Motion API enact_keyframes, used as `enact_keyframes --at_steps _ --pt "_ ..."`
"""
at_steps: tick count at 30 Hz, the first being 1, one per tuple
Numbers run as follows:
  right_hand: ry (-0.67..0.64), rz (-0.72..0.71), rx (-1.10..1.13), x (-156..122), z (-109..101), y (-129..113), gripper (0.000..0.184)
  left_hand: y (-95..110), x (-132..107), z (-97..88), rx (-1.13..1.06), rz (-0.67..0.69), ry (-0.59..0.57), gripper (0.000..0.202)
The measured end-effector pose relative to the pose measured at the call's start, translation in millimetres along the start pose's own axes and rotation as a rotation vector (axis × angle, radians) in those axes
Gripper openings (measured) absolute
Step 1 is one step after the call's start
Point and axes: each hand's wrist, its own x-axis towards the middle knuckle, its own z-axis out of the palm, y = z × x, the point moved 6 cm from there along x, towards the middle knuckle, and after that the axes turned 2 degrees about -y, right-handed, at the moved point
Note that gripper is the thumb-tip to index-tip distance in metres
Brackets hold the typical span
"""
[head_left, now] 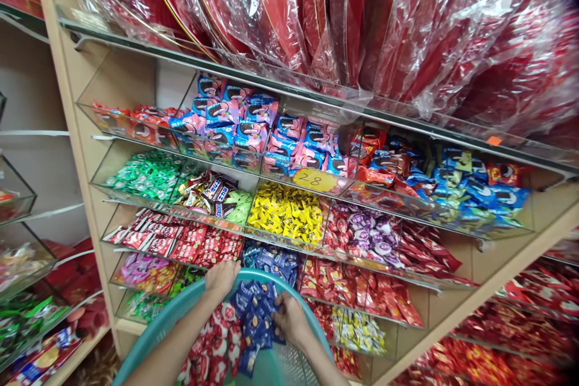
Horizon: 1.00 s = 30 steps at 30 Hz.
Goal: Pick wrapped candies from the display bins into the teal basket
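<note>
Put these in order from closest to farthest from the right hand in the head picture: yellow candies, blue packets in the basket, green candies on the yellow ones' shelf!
From the right hand:
1. Blue packets: in the teal basket, right beside the hand.
2. Yellow candies: mid-shelf, above the hand.
3. Green candies: far left on that shelf.

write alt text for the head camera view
A person's left hand is at the far edge of a teal basket, the right hand at blue packets inside, beside red ones; behind stand shelves of wrapped sweets.
</note>
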Motion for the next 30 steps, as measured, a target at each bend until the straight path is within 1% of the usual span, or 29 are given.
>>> enact_keyframes --at_steps 4,10,14,17,20,22,24,26,30 --pt "-0.025 0.079 0.079 2.7 1.1 3.0 0.019 -0.4 -0.2 0.1 -0.011 -0.003 0.003 0.051" --pt "-0.021 0.056 0.084 4.7 1.3 12.3 0.023 -0.3 -0.5 0.2 -0.005 0.003 -0.006 0.05" --pt "-0.031 0.03 0.072 1.9 -2.3 9.2 0.02 -1.0 0.4 1.2 -0.015 0.002 -0.002 0.05" --pt "-0.012 0.015 -0.039 0.5 -14.6 -0.7 0.015 -1.2 1.0 2.9 -0.02 -0.002 -0.018 0.051" --pt "0.108 -0.064 -0.23 5.2 -38.5 -22.6 0.017 -1.0 1.2 3.3 -0.005 -0.001 -0.019 0.05" --pt "0.181 -0.128 -0.341 13.7 -52.3 -40.0 0.016 -1.0 1.0 2.8 0.008 -0.006 -0.007 0.049" --pt "0.201 -0.175 -0.421 27.7 -58.7 -54.1 0.012 -1.0 0.6 2.1 0.017 -0.012 0.005 0.048" --pt "0.199 -0.204 -0.472 45.7 -58.5 -62.2 0.012 -0.6 0.2 1.6 0.019 -0.012 0.012 0.048" --pt "0.175 -0.214 -0.541 83.1 -45.6 -62.9 0.03 -0.3 0.0 2.1 0.006 -0.017 0.002 0.049"
